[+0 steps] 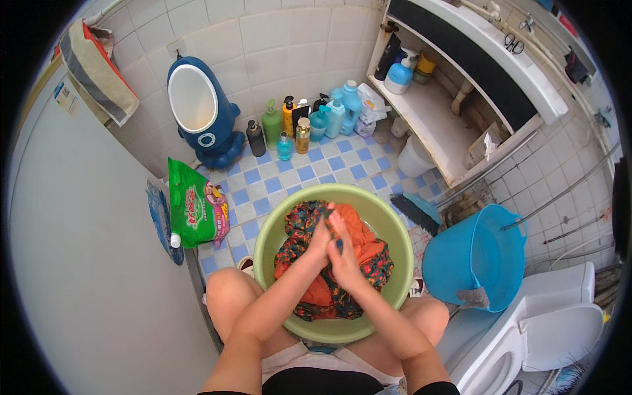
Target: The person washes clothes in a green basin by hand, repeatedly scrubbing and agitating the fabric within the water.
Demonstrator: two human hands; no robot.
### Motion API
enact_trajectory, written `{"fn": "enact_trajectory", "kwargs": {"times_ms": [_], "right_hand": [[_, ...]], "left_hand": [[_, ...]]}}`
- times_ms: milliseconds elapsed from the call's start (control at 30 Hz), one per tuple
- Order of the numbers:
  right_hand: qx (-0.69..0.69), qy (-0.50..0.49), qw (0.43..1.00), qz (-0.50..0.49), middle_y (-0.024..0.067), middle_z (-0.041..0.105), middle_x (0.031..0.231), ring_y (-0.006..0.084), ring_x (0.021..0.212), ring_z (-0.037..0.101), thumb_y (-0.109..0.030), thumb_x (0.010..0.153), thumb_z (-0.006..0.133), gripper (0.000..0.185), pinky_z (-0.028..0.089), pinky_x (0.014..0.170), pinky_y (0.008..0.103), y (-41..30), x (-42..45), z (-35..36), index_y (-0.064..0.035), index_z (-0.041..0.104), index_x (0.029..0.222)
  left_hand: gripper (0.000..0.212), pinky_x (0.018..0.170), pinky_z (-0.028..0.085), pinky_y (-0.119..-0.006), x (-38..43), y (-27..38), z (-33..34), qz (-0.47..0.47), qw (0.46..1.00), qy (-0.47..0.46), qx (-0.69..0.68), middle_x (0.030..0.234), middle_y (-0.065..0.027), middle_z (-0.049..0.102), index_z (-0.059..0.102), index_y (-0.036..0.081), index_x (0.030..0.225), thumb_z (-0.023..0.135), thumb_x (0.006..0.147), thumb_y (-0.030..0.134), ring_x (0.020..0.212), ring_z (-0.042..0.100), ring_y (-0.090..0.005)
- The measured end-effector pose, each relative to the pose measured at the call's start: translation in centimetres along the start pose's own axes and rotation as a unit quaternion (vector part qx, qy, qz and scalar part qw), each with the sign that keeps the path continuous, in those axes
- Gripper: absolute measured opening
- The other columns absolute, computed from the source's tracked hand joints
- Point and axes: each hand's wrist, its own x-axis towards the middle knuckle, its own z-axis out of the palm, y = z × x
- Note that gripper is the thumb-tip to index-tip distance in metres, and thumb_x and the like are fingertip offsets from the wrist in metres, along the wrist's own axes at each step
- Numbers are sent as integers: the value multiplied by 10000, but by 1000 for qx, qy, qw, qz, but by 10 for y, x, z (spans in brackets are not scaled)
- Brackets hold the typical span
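Note:
A round light-green plastic basin (395, 291) stands on the floor between my knees. In it lies a heap of wet-looking cloth (355, 222), part plain orange and part dark with a multicoloured floral print. My left hand (321, 241) and my right hand (344, 252) press palm to palm above the middle of the heap. A fold of the dark floral cloth shows between the palms and fingers. The fingers point away from me, and the palms hide most of the pinched fold.
Left of the basin stands a green detergent pouch (195, 212) with a white cap. Several pump bottles (272, 123) line the tiled wall near a blue child's urinal (205, 113). At right are a blue tub (449, 266) holding water, a broom head (419, 212) and a toilet (498, 365).

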Motion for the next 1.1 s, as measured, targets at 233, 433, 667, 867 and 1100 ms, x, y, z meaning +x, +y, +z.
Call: {"fn": "enact_trajectory", "kwargs": {"times_ms": [233, 433, 667, 867, 1100], "right_hand": [[57, 47, 997, 30, 171, 403, 1349, 298, 1257, 372, -166, 926, 428, 459, 265, 1049, 373, 22, 20, -6, -37, 327, 1355], [166, 62, 974, 141, 187, 347, 1385, 285, 1272, 355, -192, 952, 374, 463, 281, 1044, 396, 24, 26, -20, -71, 275, 1388], [-30, -36, 998, -30, 209, 241, 1438, 327, 1344, 213, -344, 951, 355, 543, 147, 1097, 377, -10, 2, -3, 23, 308, 1349], [79, 14, 996, 41, 166, 212, 1458, 264, 1346, 206, -335, 968, 332, 546, 163, 1093, 351, 20, 11, -13, -5, 240, 1393], [261, 53, 955, 133, 160, 221, 1458, 246, 1346, 209, -235, 973, 326, 508, 187, 1089, 341, 26, 29, -28, -14, 190, 1410]], "left_hand": [[412, 902, 405, -327, 6, -9, -7, -23, 993, -6, 113, 1153, -69, 534, 495, 57, 1211, 357, 965, 358, 1040, 512, -179], [481, 988, 334, -355, -9, -6, 4, 22, 966, -70, 247, 1183, -70, 502, 387, 92, 1302, 373, 951, 421, 1112, 449, -197], [496, 996, 343, -343, -13, 32, 10, -48, 999, -3, -2, 1305, -64, 440, 368, 44, 1342, 340, 960, 357, 1145, 451, -206], [500, 998, 355, -351, -6, -4, 1, -47, 988, -26, 146, 1392, -81, 362, 362, 84, 1356, 349, 955, 384, 1229, 395, -226], [424, 1030, 270, -320, -36, 5, 34, -45, 985, 58, 157, 1311, -64, 458, 453, 110, 1282, 378, 955, 370, 1189, 419, -172]]}}
